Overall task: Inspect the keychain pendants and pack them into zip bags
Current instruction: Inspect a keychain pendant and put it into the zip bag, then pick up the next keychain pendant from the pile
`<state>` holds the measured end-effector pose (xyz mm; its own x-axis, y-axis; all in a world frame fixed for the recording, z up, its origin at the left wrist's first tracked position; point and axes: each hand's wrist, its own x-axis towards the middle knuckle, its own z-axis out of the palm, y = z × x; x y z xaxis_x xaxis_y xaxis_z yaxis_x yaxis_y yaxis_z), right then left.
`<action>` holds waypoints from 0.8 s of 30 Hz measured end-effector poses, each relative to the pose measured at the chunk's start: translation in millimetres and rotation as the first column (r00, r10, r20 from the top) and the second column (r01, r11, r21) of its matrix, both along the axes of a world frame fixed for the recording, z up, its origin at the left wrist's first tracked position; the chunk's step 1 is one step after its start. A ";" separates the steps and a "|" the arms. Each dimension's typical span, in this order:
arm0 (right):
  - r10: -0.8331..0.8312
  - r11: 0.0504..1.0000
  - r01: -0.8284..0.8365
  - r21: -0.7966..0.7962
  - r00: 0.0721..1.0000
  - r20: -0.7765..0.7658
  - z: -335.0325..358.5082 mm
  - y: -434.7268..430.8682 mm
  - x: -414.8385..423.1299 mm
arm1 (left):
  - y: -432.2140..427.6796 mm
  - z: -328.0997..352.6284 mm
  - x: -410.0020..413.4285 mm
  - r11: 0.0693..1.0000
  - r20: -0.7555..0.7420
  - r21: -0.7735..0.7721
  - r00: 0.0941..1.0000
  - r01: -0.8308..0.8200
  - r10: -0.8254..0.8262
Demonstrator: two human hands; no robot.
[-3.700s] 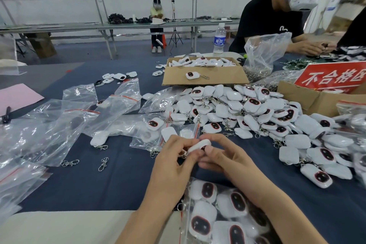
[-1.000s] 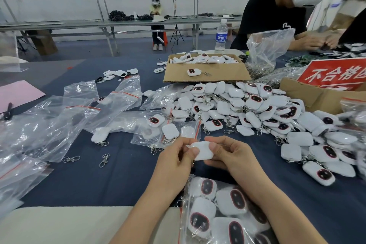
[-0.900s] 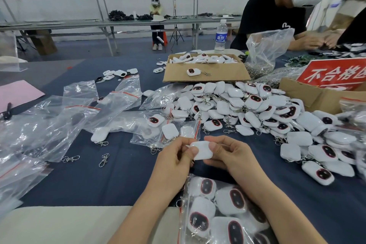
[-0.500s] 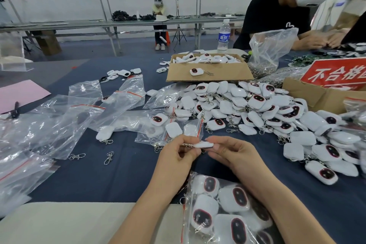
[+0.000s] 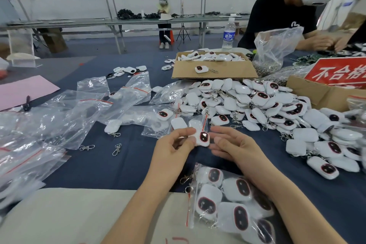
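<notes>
I've turned the pendant (image 5: 203, 138) face-up since 0.5 s ago. My left hand (image 5: 174, 148) pinches its edge, my right hand (image 5: 233, 146) loose beside it, holding nothing. It's above the table (image 5: 99, 164), toward the near edge. Probably light, hard, slick, so pinch the rims.

White pendants (image 5: 203, 138) with red-rimmed black ovals, red-striped clear zip bags (image 5: 126, 97), navy tablecloth (image 5: 111, 166).

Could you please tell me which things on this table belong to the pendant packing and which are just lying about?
Part of the job: pendant held in the left hand; right hand beside it; pile of pendants; filled zip bag; empty zip bags.
Lying about: water bottle; pink paper; loose clips.
</notes>
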<state>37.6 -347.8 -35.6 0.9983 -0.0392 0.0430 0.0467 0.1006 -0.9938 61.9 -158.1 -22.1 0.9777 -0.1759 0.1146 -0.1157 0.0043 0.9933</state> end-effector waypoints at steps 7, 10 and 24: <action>0.117 0.764 -0.171 -0.622 0.985 -0.127 16.0 5.4 -9.0 | 55.5 -8.0 -46.1 0.983 -0.003 0.174 0.998 -0.056 0.057; 0.094 0.653 -0.203 -0.730 0.978 -0.187 24.1 6.7 -15.4 | 66.7 -13.3 -63.0 0.978 -0.040 0.208 0.999 0.028 -0.020; 0.095 0.684 -0.235 -0.691 0.967 -0.234 38.8 13.3 -38.8 | 31.2 -8.6 -90.4 0.984 -0.031 0.140 0.994 0.107 -0.104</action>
